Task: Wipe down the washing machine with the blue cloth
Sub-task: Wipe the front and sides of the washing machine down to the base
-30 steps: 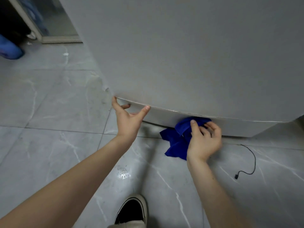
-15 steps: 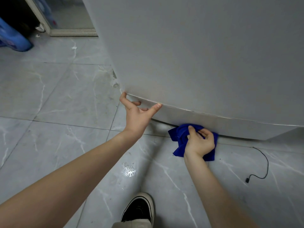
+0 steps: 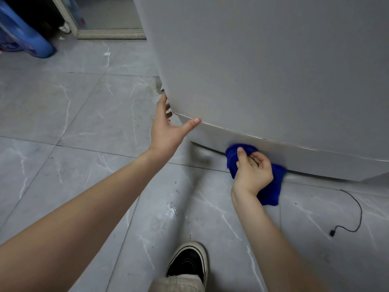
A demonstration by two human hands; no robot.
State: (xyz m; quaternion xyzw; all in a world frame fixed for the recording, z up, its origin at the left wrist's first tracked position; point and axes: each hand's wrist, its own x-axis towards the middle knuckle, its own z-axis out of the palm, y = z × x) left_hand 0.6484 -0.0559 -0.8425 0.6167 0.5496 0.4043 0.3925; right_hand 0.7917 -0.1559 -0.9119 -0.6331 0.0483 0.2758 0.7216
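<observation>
The grey washing machine (image 3: 263, 70) fills the upper right, its side panel ending in a thin metal seam above a lighter base strip. My right hand (image 3: 252, 171) grips the bunched blue cloth (image 3: 271, 186) and presses it against the base strip near the floor. Part of the cloth hangs below my palm. My left hand (image 3: 168, 129) rests at the machine's lower left corner, fingers spread, thumb on the seam, holding nothing.
Grey marbled floor tiles (image 3: 73, 123) spread to the left and front. A thin black cable (image 3: 353, 213) lies on the floor at right. My black shoe (image 3: 189, 264) stands at the bottom. A blue container (image 3: 23, 36) and a door frame (image 3: 109, 34) are at the far left.
My right hand has slid the cloth to the right along the base strip. My left hand stays on the lower left corner, its thumb on the seam.
</observation>
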